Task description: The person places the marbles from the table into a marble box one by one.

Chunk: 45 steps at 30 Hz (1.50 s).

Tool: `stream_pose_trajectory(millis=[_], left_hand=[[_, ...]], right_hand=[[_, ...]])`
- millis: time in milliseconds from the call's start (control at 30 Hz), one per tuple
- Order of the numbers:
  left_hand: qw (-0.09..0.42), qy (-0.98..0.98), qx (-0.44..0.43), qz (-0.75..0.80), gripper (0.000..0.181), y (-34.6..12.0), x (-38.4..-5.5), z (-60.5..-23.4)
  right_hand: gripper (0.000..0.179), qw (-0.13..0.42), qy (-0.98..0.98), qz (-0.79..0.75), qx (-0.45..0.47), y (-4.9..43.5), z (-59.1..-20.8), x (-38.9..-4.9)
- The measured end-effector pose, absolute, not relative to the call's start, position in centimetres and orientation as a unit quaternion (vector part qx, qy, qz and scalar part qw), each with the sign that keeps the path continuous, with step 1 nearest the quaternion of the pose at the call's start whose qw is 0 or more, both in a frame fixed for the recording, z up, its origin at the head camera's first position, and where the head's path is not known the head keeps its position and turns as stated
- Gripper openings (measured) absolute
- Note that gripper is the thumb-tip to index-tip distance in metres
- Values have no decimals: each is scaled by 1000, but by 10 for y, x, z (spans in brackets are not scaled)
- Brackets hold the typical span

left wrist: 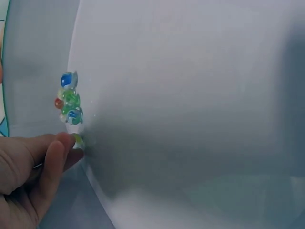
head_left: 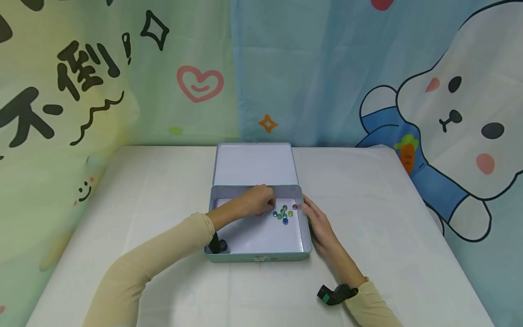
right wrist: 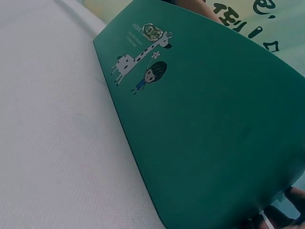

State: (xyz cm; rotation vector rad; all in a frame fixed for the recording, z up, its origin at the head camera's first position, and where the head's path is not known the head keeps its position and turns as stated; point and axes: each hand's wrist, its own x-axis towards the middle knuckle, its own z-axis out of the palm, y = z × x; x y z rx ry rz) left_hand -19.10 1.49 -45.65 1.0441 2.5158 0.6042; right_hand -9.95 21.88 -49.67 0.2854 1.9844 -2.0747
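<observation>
In the head view, a shallow metal box (head_left: 257, 240) with pale inner walls lies on the table, its lid (head_left: 256, 164) raised at the back. My left hand (head_left: 255, 201) reaches into it. Its thumb and fingers pinch a clear marble with a yellow-green core (left wrist: 77, 140) in the left wrist view, low beside the wall. Close by sits a cluster of glass marbles (left wrist: 71, 98), green, blue and reddish-brown. My right hand (head_left: 320, 225) rests along the box's right outer side, fingers extended. The right wrist view shows its fingertips (right wrist: 296, 196) at the edge of the green outside (right wrist: 214, 124).
A white cloth (head_left: 163, 186) covers the table around the box. Behind it hangs a printed curtain (head_left: 294, 77) with a cartoon rabbit. A few reddish marbles (head_left: 259, 214) show just below the left hand. Black wrist cameras (head_left: 337, 294) are strapped to the forearms.
</observation>
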Motion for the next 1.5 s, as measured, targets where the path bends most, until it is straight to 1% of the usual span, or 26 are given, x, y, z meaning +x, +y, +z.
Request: stream_pose_trajectory(millis=[367,433,567,667,733,867,933,1033,1100,1233,1300,1367,1500], left_hand=[[158,892,374,199,10,14,-193,-450],[151,895,376,187,12,13,-193,-442],[140,896,378,187,24,4,-190,-415],[120,893,378,212,22,-14,-187,-392],[95,893,372,235,21,-30,-185,-381],[61,897,323,296,21,-73,-179,-369],[55,899,281,330,22,-96,-176,-368],[56,901,219,371,24,-129,-170,-376],[69,900,181,390,25,-148,-163,-386],[91,908,144,383,27,-178,-144,-414],[98,915,146,364,29,-190,-135,-427],[104,920,165,339,33,-200,-128,-438],[118,913,206,332,40,-213,-127,-452]], right_hand=[[58,125,676,-719,101,218,-496,-102],[58,127,673,-721,101,218,-496,-103],[57,125,675,-720,101,218,-495,-103],[57,122,681,-715,100,218,-494,-103],[57,120,683,-713,101,218,-494,-102],[56,118,681,-716,99,217,-495,-102],[56,121,673,-723,102,217,-496,-102],[55,123,665,-729,105,216,-496,-103],[55,121,663,-731,108,216,-495,-103],[55,122,671,-723,109,216,-495,-101],[55,127,674,-720,109,216,-495,-100],[55,127,678,-716,109,216,-495,-98],[55,126,680,-714,106,217,-495,-97]])
